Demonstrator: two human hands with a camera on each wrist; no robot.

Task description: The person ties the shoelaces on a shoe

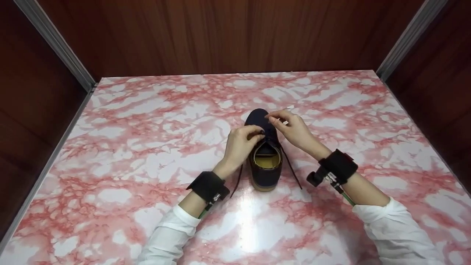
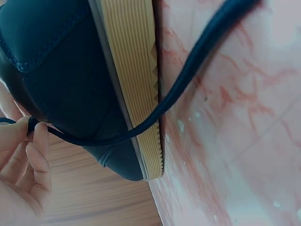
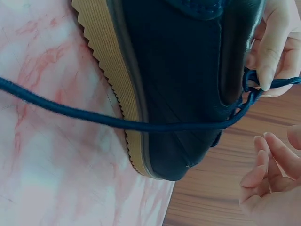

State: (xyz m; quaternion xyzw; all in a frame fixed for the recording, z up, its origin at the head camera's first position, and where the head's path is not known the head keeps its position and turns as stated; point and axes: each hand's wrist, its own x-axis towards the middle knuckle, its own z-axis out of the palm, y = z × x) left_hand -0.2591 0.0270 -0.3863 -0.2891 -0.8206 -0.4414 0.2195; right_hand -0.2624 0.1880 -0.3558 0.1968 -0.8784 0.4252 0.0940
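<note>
A dark navy shoe [image 1: 265, 178] with a ribbed tan sole [image 2: 129, 56] stands on the table, its toe pointing away from me. My left hand [image 1: 239, 145] is over the laces and pinches the navy shoelace between thumb and fingertips. A bit of that shoelace [image 3: 282, 83] sticks out past the pinching fingers in the right wrist view. My right hand [image 1: 294, 129] hovers beside the toe; its fingers [image 3: 275, 153] are loosely bent with nothing between them. One loose lace end [image 1: 292, 171] trails down the shoe's right side, another lace end [image 1: 237, 184] down its left.
The shoe rests on a red-and-white marbled tabletop [image 1: 128, 165]. Dark wood-grain panels [image 1: 220, 36] stand at the back and both sides, with metal posts [image 1: 60, 44] at the corners. Each wrist wears a black strap [image 1: 338, 165] with a small camera.
</note>
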